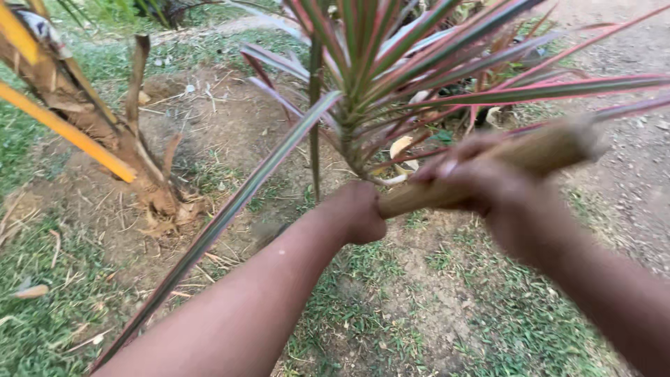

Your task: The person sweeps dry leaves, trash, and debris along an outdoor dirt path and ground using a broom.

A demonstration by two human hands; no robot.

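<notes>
Both forearms fill the foreground. We grip a wooden handle, left hand clamped low, right hand clamped higher, beside the striped-leaf plant. We judge a swing under way; next, aim at the soil.

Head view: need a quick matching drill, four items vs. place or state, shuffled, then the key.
Things:
1. left hand
2. right hand
3. wooden handle
4. spiky plant

Places or states:
A. pink-edged green leaves, rooted in bare soil behind the hands
B. closed around the handle's lower end
C. tan, blurred, slanting up to the right
D. gripping the handle higher up, blurred

Pairs: 1-B, 2-D, 3-C, 4-A
</notes>
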